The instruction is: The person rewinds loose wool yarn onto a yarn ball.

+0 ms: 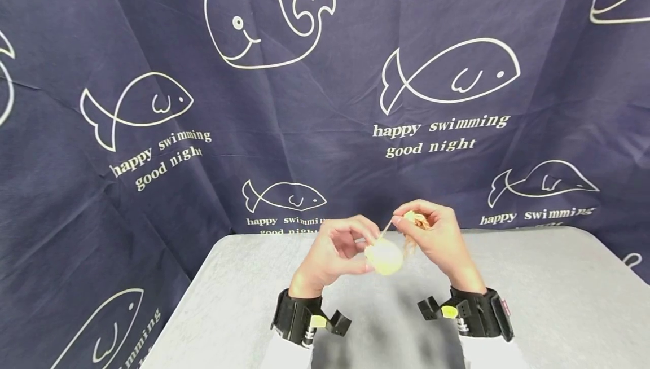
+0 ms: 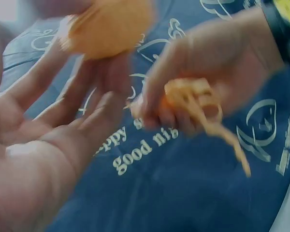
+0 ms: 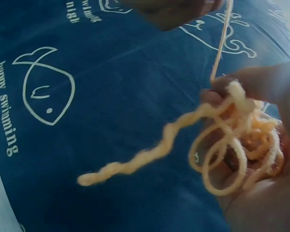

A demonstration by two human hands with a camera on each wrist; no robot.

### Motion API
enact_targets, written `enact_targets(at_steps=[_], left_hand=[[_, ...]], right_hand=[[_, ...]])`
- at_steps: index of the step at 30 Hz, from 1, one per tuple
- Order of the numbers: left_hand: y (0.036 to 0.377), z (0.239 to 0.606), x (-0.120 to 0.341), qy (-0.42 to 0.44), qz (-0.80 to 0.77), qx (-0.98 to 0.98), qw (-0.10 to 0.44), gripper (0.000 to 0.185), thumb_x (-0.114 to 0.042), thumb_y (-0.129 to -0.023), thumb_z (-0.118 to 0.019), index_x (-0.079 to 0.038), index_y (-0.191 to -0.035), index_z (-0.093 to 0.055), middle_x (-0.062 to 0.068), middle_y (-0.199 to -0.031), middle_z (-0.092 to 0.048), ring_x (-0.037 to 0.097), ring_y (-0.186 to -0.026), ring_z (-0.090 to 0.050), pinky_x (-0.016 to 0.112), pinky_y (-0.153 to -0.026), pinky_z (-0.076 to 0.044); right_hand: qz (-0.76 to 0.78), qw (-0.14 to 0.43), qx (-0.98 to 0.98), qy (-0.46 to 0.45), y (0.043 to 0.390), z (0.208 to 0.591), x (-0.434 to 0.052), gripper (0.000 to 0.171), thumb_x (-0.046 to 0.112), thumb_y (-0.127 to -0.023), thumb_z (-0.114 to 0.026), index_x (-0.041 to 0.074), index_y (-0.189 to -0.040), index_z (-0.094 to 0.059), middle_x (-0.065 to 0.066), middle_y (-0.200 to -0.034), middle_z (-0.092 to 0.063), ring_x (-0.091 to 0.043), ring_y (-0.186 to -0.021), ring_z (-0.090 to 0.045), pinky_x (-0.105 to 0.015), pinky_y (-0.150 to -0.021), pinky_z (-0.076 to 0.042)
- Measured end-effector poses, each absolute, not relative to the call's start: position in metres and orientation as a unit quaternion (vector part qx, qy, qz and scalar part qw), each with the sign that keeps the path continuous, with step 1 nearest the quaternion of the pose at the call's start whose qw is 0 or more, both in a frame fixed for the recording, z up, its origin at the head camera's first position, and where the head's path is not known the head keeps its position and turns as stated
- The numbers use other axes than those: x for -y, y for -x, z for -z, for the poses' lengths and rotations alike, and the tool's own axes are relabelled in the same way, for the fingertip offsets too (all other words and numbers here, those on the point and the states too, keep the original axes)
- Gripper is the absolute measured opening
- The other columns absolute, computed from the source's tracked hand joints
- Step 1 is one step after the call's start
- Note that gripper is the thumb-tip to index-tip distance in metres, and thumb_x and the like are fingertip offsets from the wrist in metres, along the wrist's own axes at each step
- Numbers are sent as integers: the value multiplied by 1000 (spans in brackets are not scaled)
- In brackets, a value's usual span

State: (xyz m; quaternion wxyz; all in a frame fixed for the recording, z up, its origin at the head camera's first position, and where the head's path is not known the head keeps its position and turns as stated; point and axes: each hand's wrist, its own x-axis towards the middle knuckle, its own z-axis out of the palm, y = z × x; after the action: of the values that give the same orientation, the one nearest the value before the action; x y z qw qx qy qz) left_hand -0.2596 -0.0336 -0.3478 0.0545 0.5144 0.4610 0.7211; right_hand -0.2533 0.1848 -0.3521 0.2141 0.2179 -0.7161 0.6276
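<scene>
Yellow yarn is what you're working, so keep it taut. Your left hand (image 1: pixel 332 253) pinches the small ball (image 1: pixel 384 257) at its fingertips, held up over the grey counter (image 1: pixel 548 301); don't squeeze, let it turn freely. A single strand (image 1: pixel 387 227) runs up to your right hand (image 1: pixel 439 233), which grips a loose tangle of loops (image 3: pixel 241 145) with a tail (image 3: pixel 135 162) dangling. Draw gently so those loops don't snag.

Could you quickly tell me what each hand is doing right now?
Left hand: holds the yarn ball.
Right hand: grips loose yarn loops.
</scene>
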Motion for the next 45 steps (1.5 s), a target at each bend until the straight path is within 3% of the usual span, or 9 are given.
enact_targets(at_steps=[4, 10, 16, 21, 27, 33, 39, 45], left_hand=[[260, 347, 32, -422, -806, -414, -31, 34, 11, -74, -72, -13, -97, -75, 1, -105, -68, 15, -96, -65, 24, -82, -57], [265, 347, 28, -279, -850, -419, -155, 35, 18, -73, -69, -7, -96, -75, 4, -97, -70, 14, -87, -68, 26, -77, -60], [276, 356, 26, -293, -719, -557, -293, 28, 20, -69, -77, 11, -94, -69, 17, -98, -64, 19, -93, -66, 30, -80, -61], [280, 363, 26, -332, -594, -650, -340, 26, 14, -67, -76, 2, -90, -71, 15, -94, -62, 24, -84, -64, 33, -74, -62], [277, 363, 28, -327, -508, -740, -295, 22, 3, -65, -77, -5, -85, -72, 3, -91, -64, 14, -79, -64, 26, -72, -60], [274, 363, 32, -340, -451, -792, -232, 22, 2, -64, -78, -9, -82, -72, -1, -87, -63, 10, -75, -63, 27, -70, -60], [270, 362, 36, -430, -470, -768, -64, 26, 9, -66, -77, -10, -82, -70, -4, -88, -62, 7, -79, -62, 29, -75, -60], [267, 357, 42, -533, -553, -636, 74, 25, 15, -70, -75, 1, -90, -69, 14, -92, -63, 18, -92, -61, 42, -86, -61]], right_hand=[[-606, 174, 729, -266, 254, 356, -176, 10, -3, -85, -76, 5, -90, -74, -2, -76, -66, -9, -62, -55, -21, -50, -46], [-569, 155, 740, -325, 250, 355, -164, 15, -1, -84, -78, 13, -89, -75, 1, -71, -62, -7, -59, -52, -22, -48, -44], [-538, 204, 746, -335, 247, 350, -166, 19, -3, -83, -78, 15, -88, -75, 3, -75, -66, -8, -60, -54, -22, -49, -46], [-551, 236, 733, -322, 244, 346, -174, 22, -4, -83, -78, 17, -88, -75, 1, -76, -67, -9, -59, -53, -22, -49, -45], [-614, 227, 695, -299, 243, 342, -184, 18, -11, -82, -76, 7, -87, -73, -4, -76, -67, -8, -58, -52, -22, -46, -41], [-711, 203, 613, -278, 241, 339, -188, 11, -15, -84, -70, -5, -87, -68, -3, -73, -65, -9, -61, -59, -17, -51, -49], [-801, 230, 495, -247, 245, 339, -186, 16, -23, -85, -62, -9, -87, -68, -9, -74, -68, -12, -60, -64, -18, -54, -55], [-815, 238, 486, -208, 253, 347, -189, 11, -22, -86, -63, -13, -91, -68, -10, -78, -69, -12, -63, -65, -20, -56, -57]])
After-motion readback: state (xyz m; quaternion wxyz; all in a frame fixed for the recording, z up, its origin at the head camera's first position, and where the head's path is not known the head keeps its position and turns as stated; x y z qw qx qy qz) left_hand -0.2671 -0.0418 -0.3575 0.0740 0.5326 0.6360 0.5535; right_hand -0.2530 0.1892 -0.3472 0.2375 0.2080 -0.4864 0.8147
